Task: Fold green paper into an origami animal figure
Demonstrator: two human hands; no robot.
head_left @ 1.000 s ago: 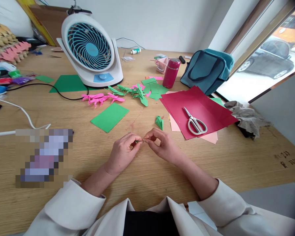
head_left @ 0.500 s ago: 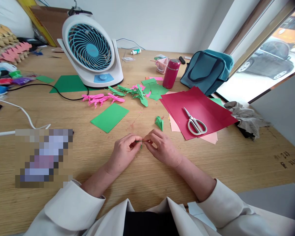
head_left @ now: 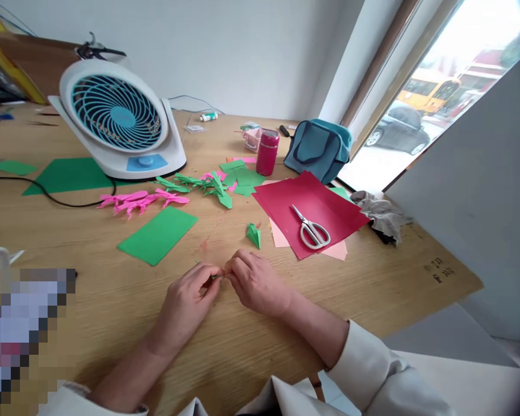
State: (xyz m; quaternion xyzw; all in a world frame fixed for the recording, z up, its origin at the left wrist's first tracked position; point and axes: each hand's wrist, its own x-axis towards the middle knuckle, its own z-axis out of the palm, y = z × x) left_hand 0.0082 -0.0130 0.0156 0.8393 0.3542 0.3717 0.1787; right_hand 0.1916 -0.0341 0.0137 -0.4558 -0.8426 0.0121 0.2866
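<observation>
Fingertips of my left hand [head_left: 193, 300] and my right hand [head_left: 255, 281] meet just above the wooden table, pinching a small piece of folded green paper [head_left: 216, 276]. Most of that piece is hidden by the fingers. Beyond my right hand lies a folded green paper shape [head_left: 253, 235], pointed at one end. A flat green paper sheet [head_left: 158, 236] rests past my left hand. Farther back are pink folded paper figures [head_left: 143, 199] and green folded paper figures [head_left: 219, 189], loosely heaped together.
White-handled scissors [head_left: 314, 233] lie on red paper sheets [head_left: 329, 202] at the right. Behind stand a white fan [head_left: 123, 118], a red thermos [head_left: 267, 152] and a teal bag [head_left: 316, 151]. A grey cloth [head_left: 383, 212] sits near the right edge. A black cord [head_left: 56, 200] crosses the left side.
The view has swung to the right, so everything sits farther left in it. Both hands still pinch the green paper, fingertips close together, with the right fingers curled more.
</observation>
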